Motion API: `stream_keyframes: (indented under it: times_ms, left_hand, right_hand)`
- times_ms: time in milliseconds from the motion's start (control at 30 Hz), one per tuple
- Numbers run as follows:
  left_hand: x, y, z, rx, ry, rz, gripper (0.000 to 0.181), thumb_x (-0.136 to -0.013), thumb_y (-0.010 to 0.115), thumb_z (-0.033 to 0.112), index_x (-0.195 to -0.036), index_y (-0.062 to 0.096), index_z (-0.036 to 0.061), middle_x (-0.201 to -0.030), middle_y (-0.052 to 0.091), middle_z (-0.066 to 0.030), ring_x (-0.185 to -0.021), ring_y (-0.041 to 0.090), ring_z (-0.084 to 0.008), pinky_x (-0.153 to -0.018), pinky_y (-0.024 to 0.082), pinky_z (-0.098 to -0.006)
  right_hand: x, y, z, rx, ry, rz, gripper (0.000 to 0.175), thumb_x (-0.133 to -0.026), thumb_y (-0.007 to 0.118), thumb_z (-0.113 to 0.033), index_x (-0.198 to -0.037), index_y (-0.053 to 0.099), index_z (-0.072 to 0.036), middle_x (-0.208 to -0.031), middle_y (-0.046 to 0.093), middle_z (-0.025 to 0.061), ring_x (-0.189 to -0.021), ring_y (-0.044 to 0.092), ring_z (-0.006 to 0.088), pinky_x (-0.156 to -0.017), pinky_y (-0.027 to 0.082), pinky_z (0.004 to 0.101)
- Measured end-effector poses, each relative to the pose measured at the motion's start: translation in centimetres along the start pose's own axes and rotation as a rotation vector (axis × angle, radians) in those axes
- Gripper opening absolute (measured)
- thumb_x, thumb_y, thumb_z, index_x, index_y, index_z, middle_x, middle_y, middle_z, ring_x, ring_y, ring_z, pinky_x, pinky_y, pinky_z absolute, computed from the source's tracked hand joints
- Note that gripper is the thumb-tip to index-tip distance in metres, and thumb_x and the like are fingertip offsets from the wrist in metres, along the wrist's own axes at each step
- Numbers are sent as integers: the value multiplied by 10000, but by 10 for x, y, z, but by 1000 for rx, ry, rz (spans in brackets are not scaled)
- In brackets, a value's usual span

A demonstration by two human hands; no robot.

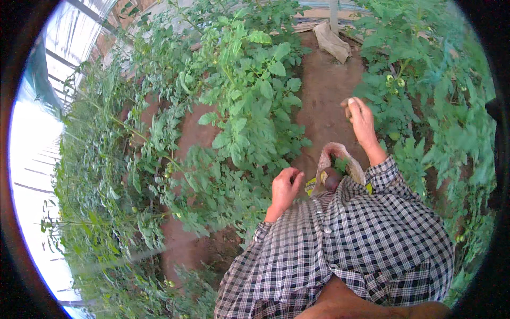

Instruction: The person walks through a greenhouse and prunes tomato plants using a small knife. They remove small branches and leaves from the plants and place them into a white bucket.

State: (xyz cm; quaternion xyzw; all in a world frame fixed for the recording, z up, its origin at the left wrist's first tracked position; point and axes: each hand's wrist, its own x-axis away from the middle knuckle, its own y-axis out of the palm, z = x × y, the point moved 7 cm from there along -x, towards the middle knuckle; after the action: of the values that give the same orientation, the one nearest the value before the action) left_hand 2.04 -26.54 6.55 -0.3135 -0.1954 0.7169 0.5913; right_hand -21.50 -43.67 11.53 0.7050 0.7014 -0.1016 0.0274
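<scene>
Low in front of my body, my left hand (283,191) has its fingers curled inward, close to the leaves of a tomato plant (255,103). Whether anything small is inside it is hidden. Farther forward and to the right, my right hand (361,121) is raised over the soil path, thumb against curled fingers. No object shows clearly in that hand either. Between my forearms and just beyond my shirt is a pale bag (356,169) with its mouth open. A dark purplish rounded thing (331,180) and some green leaf (341,164) show within its opening.
A bare soil path (328,87) runs ahead between tomato rows. Plants with green tomatoes (394,81) crowd the right side. Denser vines (119,159) fill the left, beside the plastic greenhouse wall (34,147). A pale post (334,18) and crumpled sheet (332,42) stand at the path's far end.
</scene>
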Motion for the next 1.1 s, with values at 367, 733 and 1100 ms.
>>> stream_keyframes:
  times_ms: [367,733,1100]
  left_hand:
    - [13,21,14,-43,-45,6,135,-816,703,135,-887,666,26,-627,530,-77,-536,474,-168,-509,401,-303]
    - [14,14,49,112,-12,-45,117,-847,687,137,-891,652,35,-558,439,-29,-497,389,-101,-460,342,-267]
    - [-1,-2,43,50,-126,42,161,-865,674,191,-916,621,47,-559,450,-41,-485,406,-125,-483,378,-280]
  right_hand:
    - [-33,-37,-19,-55,-108,165,269,-968,514,-247,-889,600,-4,-649,455,-34,-600,391,42,-523,342,249]
    - [-18,24,-92,-136,-233,53,347,-949,567,-315,-796,554,-4,-615,410,-31,-581,346,59,-493,309,272]
    - [-19,41,-106,-151,-188,37,213,-946,547,-241,-919,579,-33,-728,463,-66,-656,400,26,-567,345,209]
